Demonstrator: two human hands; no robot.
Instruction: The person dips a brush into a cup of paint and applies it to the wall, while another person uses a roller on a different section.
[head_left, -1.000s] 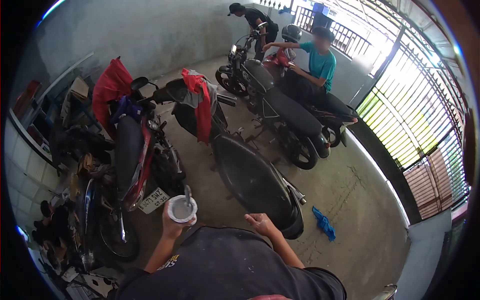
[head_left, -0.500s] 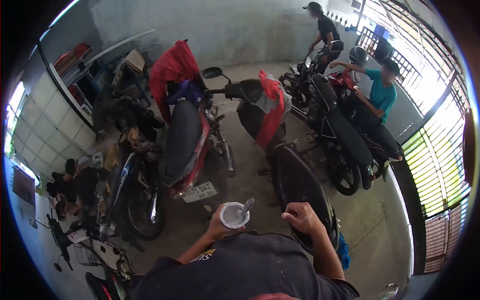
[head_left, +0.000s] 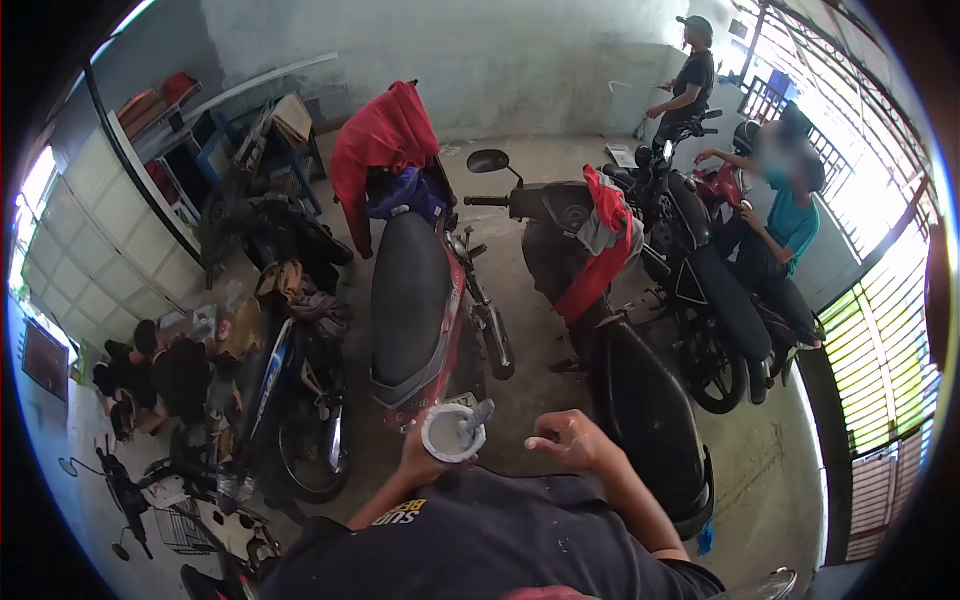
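Observation:
My left hand (head_left: pixel 421 460) is wrapped around a small white-rimmed cup (head_left: pixel 430 447) in front of my chest. Pale grey, wet-looking stuff fills part of it. A grey-coated utensil (head_left: pixel 474 421), perhaps a spoon, leans out over the cup's right side. To the right of the cup, my right hand (head_left: pixel 575 441) hovers apart from it with fingers curled in and thumb pointing left. Nothing shows in its grip, and grey smears mark the skin.
Ahead stands a red motorbike (head_left: pixel 408 290) with a red cloth (head_left: pixel 385 140) over its front. A dark scooter (head_left: pixel 640 400) is close on my right. Further right, a person in teal (head_left: pixel 795 235) sits on a motorbike; another person (head_left: pixel 692 85) stands by the wall. More motorbikes line the left.
My view has shifted, so the motorbikes sit further right. My right hand has come closer to the cup. The standing person at the back is now more upright.

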